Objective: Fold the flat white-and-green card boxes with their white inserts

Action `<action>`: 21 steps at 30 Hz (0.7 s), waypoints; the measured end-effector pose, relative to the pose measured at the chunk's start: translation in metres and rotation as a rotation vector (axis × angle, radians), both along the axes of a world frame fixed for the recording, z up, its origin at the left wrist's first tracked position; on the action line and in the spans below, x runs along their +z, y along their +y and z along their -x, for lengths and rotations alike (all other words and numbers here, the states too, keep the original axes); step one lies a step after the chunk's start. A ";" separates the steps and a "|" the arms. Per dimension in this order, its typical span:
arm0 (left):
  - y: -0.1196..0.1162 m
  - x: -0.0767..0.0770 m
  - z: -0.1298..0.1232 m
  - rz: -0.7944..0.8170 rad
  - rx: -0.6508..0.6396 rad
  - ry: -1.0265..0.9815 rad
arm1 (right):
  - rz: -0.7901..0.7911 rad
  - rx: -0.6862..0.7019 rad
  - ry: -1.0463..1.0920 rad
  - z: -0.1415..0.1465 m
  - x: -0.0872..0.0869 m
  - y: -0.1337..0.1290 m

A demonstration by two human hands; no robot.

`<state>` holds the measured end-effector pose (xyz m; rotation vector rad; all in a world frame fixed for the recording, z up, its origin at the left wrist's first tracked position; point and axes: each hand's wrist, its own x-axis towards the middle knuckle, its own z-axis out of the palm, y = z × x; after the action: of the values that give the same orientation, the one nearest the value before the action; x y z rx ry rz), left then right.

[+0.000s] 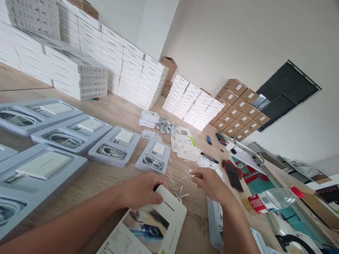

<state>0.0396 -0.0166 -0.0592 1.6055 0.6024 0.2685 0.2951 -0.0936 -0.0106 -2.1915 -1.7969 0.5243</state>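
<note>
The left hand point(143, 192) presses its curled fingers on the far edge of a white printed sleeve point(156, 222) lying near on the bench point(111, 176). The right hand point(212, 185) hovers just right of it, fingers loosely bent over scattered twist ties point(180, 192), holding nothing visible. Keeping the sleeve flat and steady helps. Grey trays point(113, 146) line the left.

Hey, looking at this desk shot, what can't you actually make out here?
Head view only:
- Left hand fingertips: tucked behind the white card, grip unclear.
- Right hand: motion-blurred; whether it holds a paper strip is unclear.
- Labels on brown boxes: too small.
- Nearest tray: cut by the left edge.
</note>
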 end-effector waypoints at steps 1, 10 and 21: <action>0.000 -0.002 -0.001 -0.013 -0.010 0.001 | -0.036 -0.057 -0.110 -0.013 0.002 0.000; 0.000 -0.013 -0.002 -0.009 -0.041 -0.024 | -0.050 -0.206 -0.271 -0.092 -0.024 0.028; -0.002 -0.006 0.001 -0.079 -0.041 0.018 | -0.106 -0.147 -0.130 -0.099 -0.028 0.030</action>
<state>0.0387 -0.0183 -0.0649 1.6963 0.5775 0.2505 0.3938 -0.0634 -0.0383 -2.3075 -1.6657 0.2547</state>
